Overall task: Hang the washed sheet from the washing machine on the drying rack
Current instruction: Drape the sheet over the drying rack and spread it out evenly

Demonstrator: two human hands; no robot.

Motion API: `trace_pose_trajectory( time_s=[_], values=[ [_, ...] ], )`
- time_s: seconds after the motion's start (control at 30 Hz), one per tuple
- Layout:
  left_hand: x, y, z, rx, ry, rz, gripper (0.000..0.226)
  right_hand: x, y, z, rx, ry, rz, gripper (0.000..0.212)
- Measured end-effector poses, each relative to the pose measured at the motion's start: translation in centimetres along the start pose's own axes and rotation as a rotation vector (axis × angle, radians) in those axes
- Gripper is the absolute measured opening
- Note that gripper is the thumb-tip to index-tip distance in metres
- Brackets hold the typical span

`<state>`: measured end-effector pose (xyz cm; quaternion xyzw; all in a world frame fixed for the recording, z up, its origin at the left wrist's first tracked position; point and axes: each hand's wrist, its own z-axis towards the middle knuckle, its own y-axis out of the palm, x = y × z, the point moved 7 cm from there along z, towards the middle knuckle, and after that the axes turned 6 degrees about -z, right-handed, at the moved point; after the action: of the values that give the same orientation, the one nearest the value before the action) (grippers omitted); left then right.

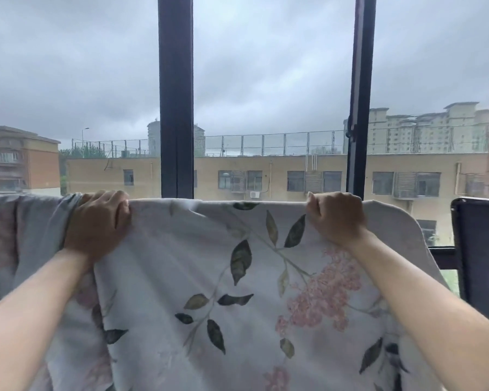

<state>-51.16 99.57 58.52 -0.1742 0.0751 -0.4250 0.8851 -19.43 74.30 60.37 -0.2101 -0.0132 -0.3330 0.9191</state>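
You are holding the floral sheet (pixel 209 277) up in front of the window, and its top fold is running level just below the foot of the dark window post (pixel 176 108) in the middle of the view. From that fold the sheet is hanging down towards you, its leaf and pink blossom print facing you. Whatever is carrying the fold is hidden behind the cloth.

Your left hand (pixel 96 224) is gripping the fold just left of the post and below it. Its fingers are curling over the top edge and bunching the fabric under the palm. Your right hand (pixel 335 215) is working well to the right of the post at the same height. It is closed in a tight fist, with the top edge of the sheet pinched inside it. The stretch of sheet between the two hands is lying fairly flat and taut.

Far left of the post, a plain grey cloth (pixel 0 235) is hanging beside the sheet, touching it near your left wrist. Far right of the post, a dark panel (pixel 480 263) is standing upright just beyond the sheet's rounded corner. Beyond the post, a long yellow building (pixel 294 167) is showing under a grey sky.
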Motion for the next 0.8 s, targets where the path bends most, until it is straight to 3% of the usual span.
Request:
trace_pose_trajectory(
  time_s=[0.23, 0.33, 0.43, 0.6, 0.8],
  values=[
    [-1.6, 0.7, 0.0, -0.044, -0.019, -0.020, 0.038, -1.7, 0.4, 0.4, -0.115, 0.042, -0.013, 0.048],
    [1.0, 0.9, 0.8, -0.071, 0.026, -0.002, 0.034, -4.9, 0.5, 1.0, -0.161, -0.062, 0.033, 0.049],
    [3.1, 1.4, 1.0, -0.075, 0.072, -0.049, 0.035, -8.5, 0.4, 1.5, -0.107, -0.072, 0.048, 0.055],
    [-1.7, 1.1, 0.7, -0.025, 0.071, -0.040, 0.044, -7.7, 0.7, 1.3, -0.049, 0.034, 0.008, 0.064],
    [-4.0, 2.1, -3.1, -0.040, -0.036, 0.078, 0.055, -9.0, 0.3, -1.3, 0.069, 0.083, 0.061, 0.044]
  ],
)
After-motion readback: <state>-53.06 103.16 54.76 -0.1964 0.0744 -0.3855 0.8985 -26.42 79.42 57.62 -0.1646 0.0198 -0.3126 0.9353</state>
